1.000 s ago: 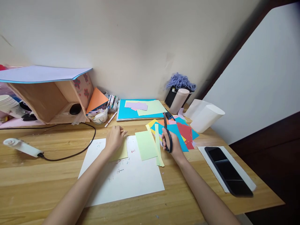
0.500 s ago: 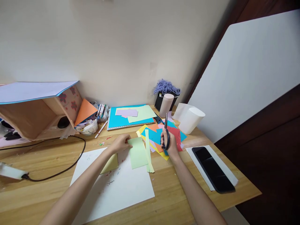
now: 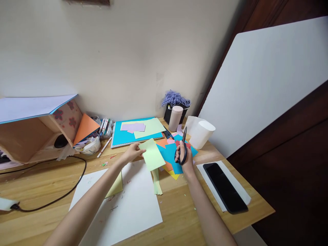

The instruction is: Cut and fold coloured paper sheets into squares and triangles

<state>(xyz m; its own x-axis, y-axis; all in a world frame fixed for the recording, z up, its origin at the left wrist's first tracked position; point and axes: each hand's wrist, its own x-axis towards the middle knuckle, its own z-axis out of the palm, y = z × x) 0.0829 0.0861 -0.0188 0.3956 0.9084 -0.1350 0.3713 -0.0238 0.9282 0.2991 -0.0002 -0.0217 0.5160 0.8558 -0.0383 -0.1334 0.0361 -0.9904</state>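
My left hand (image 3: 133, 152) pinches the left edge of a light green paper (image 3: 153, 155), which is tilted up over the white sheet (image 3: 135, 201). In my right hand (image 3: 186, 160) are dark-handled scissors (image 3: 183, 153), blades pointing up. Beneath and behind that hand lie blue paper scraps (image 3: 170, 153), with red, orange and yellow ones around them. A green paper strip (image 3: 156, 182) hangs below the green paper's lower edge on the table. A yellowish paper piece (image 3: 116, 186) rests on the white sheet, partly behind my left forearm.
A black phone (image 3: 225, 188) lies at the right. Behind are a curled white paper (image 3: 202, 134), a pink cylinder (image 3: 175, 118) and a stack of coloured paper (image 3: 123, 136). At the left stand a cardboard box (image 3: 69, 119) and a black cable (image 3: 77, 184).
The green paper has been lifted and tilted by my left hand, covering part of the strip. The scissors remain in my right hand. The camera view has shifted slightly.
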